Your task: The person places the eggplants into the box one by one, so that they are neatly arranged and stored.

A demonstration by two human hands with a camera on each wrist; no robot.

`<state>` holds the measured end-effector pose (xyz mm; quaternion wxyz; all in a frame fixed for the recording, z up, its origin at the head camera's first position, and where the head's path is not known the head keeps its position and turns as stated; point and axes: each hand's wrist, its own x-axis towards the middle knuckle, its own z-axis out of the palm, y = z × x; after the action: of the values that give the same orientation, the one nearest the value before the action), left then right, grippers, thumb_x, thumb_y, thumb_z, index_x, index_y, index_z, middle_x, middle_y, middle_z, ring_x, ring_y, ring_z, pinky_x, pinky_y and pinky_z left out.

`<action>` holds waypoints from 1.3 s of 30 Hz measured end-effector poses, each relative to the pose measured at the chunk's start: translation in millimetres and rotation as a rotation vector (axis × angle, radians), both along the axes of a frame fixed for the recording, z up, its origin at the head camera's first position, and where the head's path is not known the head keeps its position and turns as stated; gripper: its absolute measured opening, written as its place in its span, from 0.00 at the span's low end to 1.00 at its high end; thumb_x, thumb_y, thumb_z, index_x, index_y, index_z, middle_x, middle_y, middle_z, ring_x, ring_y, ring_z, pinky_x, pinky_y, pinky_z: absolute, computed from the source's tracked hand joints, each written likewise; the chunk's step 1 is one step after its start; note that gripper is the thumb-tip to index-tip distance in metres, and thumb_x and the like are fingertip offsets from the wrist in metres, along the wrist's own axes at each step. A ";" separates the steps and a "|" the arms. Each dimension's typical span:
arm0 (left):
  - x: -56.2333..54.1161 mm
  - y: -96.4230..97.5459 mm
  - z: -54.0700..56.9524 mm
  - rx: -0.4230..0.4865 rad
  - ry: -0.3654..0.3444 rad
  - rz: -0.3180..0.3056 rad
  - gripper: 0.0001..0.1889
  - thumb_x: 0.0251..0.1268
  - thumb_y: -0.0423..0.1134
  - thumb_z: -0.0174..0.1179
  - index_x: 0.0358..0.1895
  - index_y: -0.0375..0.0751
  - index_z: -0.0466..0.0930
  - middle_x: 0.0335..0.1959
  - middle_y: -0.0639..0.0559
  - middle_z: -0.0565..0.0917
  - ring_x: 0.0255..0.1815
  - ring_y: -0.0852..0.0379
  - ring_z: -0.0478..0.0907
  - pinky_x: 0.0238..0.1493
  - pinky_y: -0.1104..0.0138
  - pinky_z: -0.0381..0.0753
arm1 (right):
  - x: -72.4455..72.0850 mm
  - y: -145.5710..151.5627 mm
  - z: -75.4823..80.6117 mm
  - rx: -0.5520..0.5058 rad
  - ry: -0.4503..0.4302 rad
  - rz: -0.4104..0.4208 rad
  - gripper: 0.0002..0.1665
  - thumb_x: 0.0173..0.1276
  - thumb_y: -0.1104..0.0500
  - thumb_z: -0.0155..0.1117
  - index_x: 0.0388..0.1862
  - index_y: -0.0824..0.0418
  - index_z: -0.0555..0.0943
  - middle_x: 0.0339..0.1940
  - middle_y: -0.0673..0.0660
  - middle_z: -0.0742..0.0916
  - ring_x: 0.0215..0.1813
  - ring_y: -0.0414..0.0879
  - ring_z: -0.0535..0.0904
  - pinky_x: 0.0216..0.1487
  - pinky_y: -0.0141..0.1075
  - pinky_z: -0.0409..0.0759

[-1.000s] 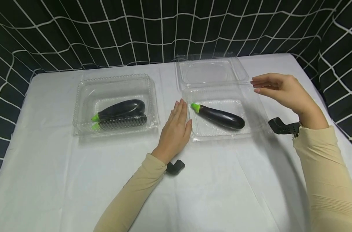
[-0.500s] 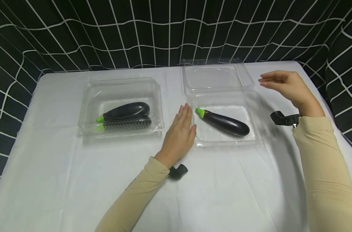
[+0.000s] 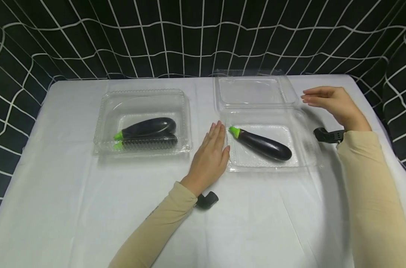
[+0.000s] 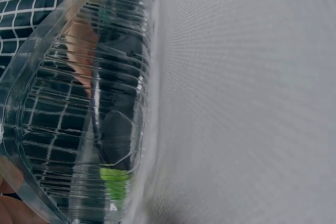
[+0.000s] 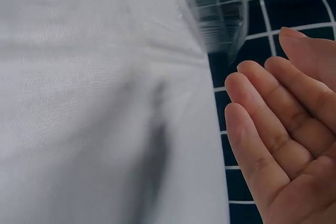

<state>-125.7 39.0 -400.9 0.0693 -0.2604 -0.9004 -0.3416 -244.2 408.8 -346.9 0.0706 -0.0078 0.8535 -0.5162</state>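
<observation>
An eggplant with a bright green stem end lies in the base of a clear plastic clamshell box whose lid is folded back. My left hand, fingers straight and together, rests along the left side of this box. Beyond its right rear corner my right hand is raised off the table, fingers loosely bent with nothing in them. In the left wrist view, the eggplant shows through the ribbed box wall. The right wrist view shows the right hand's fingers and a corner of the clear plastic.
A second clear box at the left holds another eggplant, partly seen through its ribbed front wall. White cloth covers the table. Dark fabric with a white grid stands along the back and sides.
The head view has shifted, so the table things appear slightly right and lower. My right hand has drawn slightly away from the lid. The left hand stays beside the box.
</observation>
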 end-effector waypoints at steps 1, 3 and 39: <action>0.3 -0.6 -0.5 0.000 -0.001 0.002 0.28 0.74 0.39 0.43 0.69 0.23 0.54 0.72 0.34 0.52 0.74 0.43 0.47 0.72 0.57 0.49 | -1.8 -0.5 -2.4 -0.015 -0.004 0.001 0.11 0.64 0.63 0.65 0.44 0.51 0.85 0.35 0.39 0.87 0.39 0.29 0.81 0.41 0.19 0.75; 0.9 -1.6 -1.6 0.001 -0.005 0.004 0.28 0.74 0.39 0.43 0.69 0.23 0.54 0.72 0.34 0.53 0.74 0.43 0.47 0.72 0.57 0.49 | -4.4 -1.6 -7.2 -0.037 -0.011 0.004 0.10 0.64 0.63 0.64 0.44 0.54 0.85 0.35 0.40 0.87 0.38 0.30 0.81 0.41 0.20 0.77; -0.1 -0.7 -2.7 0.022 0.011 -0.005 0.28 0.73 0.38 0.43 0.69 0.23 0.54 0.72 0.34 0.53 0.74 0.43 0.47 0.72 0.57 0.49 | -13.7 -9.3 -17.8 -0.330 -0.110 0.002 0.07 0.63 0.69 0.63 0.37 0.61 0.84 0.33 0.51 0.88 0.37 0.37 0.84 0.39 0.25 0.81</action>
<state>-125.7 38.4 -403.5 0.0761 -0.2635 -0.8955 -0.3505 -257.9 399.5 -364.7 0.1155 0.0084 0.7519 -0.6490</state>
